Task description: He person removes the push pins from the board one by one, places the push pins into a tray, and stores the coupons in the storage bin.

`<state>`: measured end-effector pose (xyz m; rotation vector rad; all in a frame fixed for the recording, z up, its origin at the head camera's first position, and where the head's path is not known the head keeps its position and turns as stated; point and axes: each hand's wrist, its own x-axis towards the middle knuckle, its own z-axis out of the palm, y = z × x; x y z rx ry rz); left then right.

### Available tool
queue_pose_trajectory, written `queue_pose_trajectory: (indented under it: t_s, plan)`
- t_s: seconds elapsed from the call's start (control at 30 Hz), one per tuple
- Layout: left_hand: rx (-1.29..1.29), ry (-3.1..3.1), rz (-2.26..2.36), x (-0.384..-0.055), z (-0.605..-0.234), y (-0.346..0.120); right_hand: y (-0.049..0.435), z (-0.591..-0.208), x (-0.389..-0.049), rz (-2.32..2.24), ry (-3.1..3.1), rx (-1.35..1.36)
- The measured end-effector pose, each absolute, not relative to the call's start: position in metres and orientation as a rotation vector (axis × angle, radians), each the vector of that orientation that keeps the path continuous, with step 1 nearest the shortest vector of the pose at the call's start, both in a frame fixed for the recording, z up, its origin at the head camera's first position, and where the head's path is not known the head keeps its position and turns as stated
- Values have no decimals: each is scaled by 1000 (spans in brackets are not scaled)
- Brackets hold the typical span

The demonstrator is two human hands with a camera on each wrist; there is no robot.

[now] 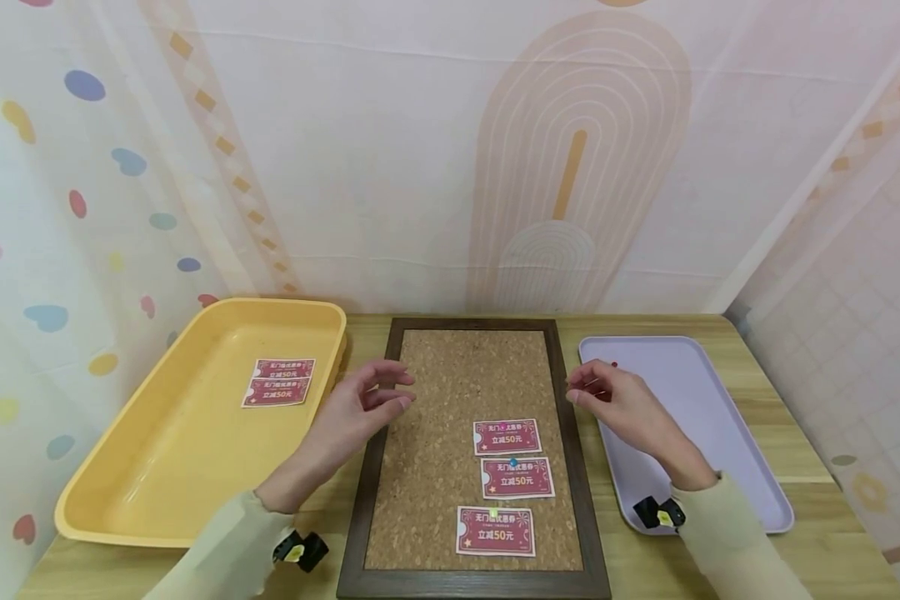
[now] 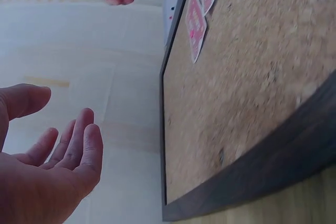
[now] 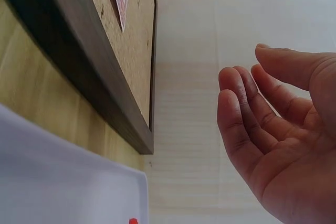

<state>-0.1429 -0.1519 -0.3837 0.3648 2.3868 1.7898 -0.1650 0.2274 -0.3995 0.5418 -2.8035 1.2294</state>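
Observation:
My left hand (image 1: 354, 410) hovers over the left edge of the cork board (image 1: 450, 367), fingers loosely bent and holding nothing. Off the board's right edge hangs my right hand (image 1: 628, 407), also without anything in it, overlapping the lilac tray in the head view. Three red coupons are on the board's lower right part. A pink push pin (image 1: 503, 427) sits at the top of the upper coupon (image 1: 495, 439), a blue push pin (image 1: 513, 462) on the middle coupon (image 1: 517, 483), and a yellow-green push pin (image 1: 493, 512) on the lowest coupon (image 1: 487, 540).
To the left stands a yellow bin (image 1: 150, 467) with two overlapping red coupons (image 1: 276, 392) inside. The lilac tray (image 1: 712, 433) lies right of the board, a small red pin (image 1: 614, 363) near its far end. Behind the wooden table (image 1: 720, 327) hangs a patterned curtain (image 1: 390, 167).

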Motion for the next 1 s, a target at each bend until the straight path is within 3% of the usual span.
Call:
queue_pose_trajectory:
  t_s: [1.0]
  plan:
    - [309,2163,1653,-159,-430,-100,192,-414,-170,1225,-2950,916]
